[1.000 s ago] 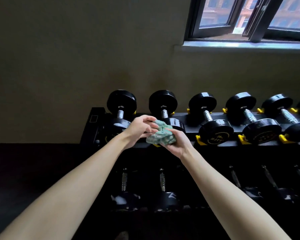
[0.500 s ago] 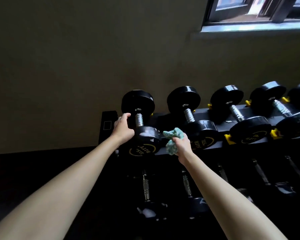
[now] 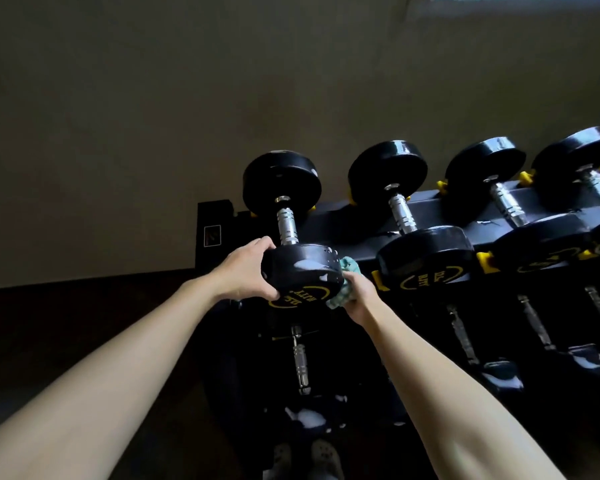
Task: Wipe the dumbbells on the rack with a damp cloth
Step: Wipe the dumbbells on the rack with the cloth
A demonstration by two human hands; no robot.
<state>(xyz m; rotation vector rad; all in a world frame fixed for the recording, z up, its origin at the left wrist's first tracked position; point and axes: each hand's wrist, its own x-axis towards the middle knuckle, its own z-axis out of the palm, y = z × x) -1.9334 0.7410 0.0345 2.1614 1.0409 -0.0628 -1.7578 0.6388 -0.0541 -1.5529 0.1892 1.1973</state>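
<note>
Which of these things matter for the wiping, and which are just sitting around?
In the job: green cloth in the right hand; leftmost dumbbell, held by the left hand; neighbouring dumbbells; rack.
Just there: wall; floor; shoes.

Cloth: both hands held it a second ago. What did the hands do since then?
The left hand let go of the cloth, moved left and gripped the near head of the end dumbbell. The right hand kept the cloth and brought it against that head's right side. The other dumbbells stayed on the rack.
</note>
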